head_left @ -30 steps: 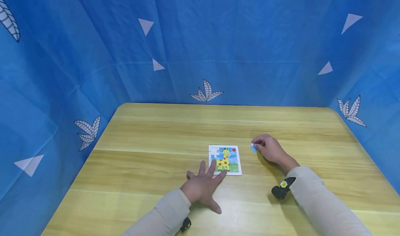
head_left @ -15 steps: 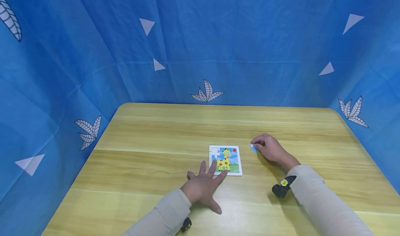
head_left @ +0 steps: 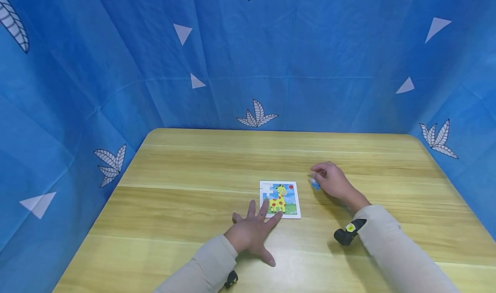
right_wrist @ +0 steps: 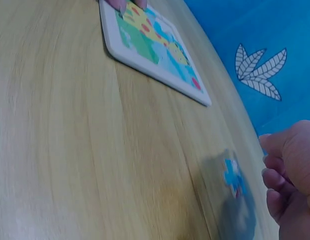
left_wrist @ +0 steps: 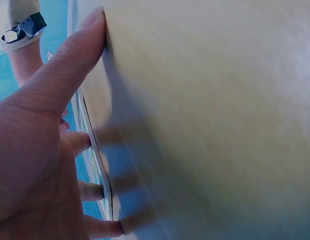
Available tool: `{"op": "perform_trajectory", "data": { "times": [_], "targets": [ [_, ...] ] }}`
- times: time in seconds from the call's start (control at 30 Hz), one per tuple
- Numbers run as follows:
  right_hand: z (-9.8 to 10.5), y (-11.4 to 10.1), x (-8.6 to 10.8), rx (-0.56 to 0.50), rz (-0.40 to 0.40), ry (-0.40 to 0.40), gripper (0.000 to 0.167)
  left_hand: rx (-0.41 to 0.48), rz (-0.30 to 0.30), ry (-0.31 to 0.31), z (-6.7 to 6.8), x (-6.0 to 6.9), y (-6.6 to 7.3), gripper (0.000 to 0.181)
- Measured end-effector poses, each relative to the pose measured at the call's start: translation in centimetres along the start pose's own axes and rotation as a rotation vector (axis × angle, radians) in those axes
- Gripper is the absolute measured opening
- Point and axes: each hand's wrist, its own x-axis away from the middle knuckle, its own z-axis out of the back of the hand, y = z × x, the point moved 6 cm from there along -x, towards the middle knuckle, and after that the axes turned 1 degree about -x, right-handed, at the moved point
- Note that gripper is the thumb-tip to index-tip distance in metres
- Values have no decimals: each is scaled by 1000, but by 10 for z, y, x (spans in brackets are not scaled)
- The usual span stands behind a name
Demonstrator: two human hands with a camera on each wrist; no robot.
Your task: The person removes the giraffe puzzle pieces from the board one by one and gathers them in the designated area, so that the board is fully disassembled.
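Note:
A giraffe jigsaw puzzle (head_left: 289,207) in a white frame lies flat on the table; its upper left part shows bare white. My left hand (head_left: 251,233) has its fingers spread, with fingertips on the puzzle's lower left part. In the left wrist view, the thumb (left_wrist: 70,65) stands apart from the other fingers. Right of the puzzle, a loose blue puzzle piece (right_wrist: 234,177) lies on the tabletop. My right hand (head_left: 333,182) hovers just over that piece, fingers loosely curled. The right wrist view shows the fingers apart from the piece, holding nothing.
The wood-grain table (head_left: 186,168) extends on all sides of the puzzle. Behind and beside it hangs a blue curtain (head_left: 329,69) with white leaf and triangle prints. A black wrist camera (head_left: 348,232) is strapped at the right sleeve.
My right hand has let go of the blue puzzle piece and lifted slightly away from it. The piece now lies on the table. The left hand and the puzzle have stayed put.

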Motion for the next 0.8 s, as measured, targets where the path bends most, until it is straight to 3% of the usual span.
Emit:
{"op": "perform_trajectory", "data": {
  "times": [0.8],
  "targets": [
    [-43, -43, -6, -113, 79, -51, 22, 3, 1, -5, 0, -2, -2, 118]
  ]
}}
